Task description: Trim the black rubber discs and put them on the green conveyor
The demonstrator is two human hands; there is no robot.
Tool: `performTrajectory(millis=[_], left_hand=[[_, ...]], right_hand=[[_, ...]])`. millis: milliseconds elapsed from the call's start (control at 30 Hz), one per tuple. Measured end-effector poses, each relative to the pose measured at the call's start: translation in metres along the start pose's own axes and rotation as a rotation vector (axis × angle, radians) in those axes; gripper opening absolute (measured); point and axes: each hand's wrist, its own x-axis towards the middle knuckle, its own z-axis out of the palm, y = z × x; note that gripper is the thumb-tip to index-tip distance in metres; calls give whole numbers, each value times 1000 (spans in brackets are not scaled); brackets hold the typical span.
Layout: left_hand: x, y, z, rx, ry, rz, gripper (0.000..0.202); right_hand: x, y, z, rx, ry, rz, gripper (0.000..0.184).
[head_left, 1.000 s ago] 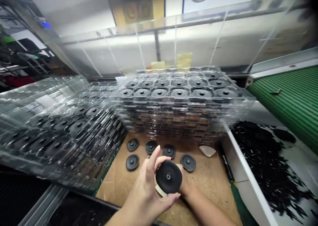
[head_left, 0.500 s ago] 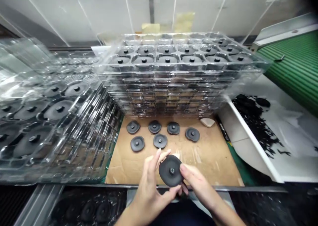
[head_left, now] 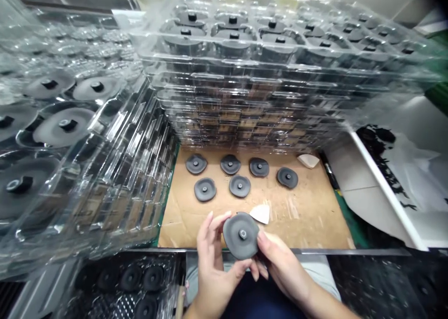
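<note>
Over the near edge of the cardboard, both hands hold a dark grey rubber-like disc (head_left: 242,244) with a small raised stub at its centre. My left hand (head_left: 217,267) curls about its left side, thumb at the lower edge and fingertips by the upper left rim. My right hand (head_left: 283,267) pinches the right edge, its thumb on top and other fingers underneath, partly hidden. Just beyond the held disc lies a white wedge-shaped piece (head_left: 262,213). Several similar discs (head_left: 240,186) rest farther back on the cardboard sheet (head_left: 308,221), stubs facing up.
A tall stack of clear plastic trays (head_left: 252,90) filled with discs stands behind. Another tray stack (head_left: 136,137) rises at left. Rightward is a white bin (head_left: 385,188) with black scraps. A second white wedge (head_left: 308,160) and a black pen (head_left: 330,174) lie near it.
The view has tipped down and come closer, so the trays and loose discs appear shifted. The white wedge behind the held disc now shows more fully. Both hands keep hold of the disc.
</note>
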Motion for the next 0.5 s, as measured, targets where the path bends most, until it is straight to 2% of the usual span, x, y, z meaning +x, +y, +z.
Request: performTrajectory(millis=[200, 300, 500], left_hand=[[7, -3, -5, -106, 29, -118, 73], [10, -10, -9, -160, 5, -139, 77], [21, -17, -7, -368, -44, -280, 73]], right_hand=[[4, -1, 9, -67, 10, -8, 54], [6, -4, 10, -141, -4, -29, 54], [12, -6, 11, -346, -14, -147, 56]])
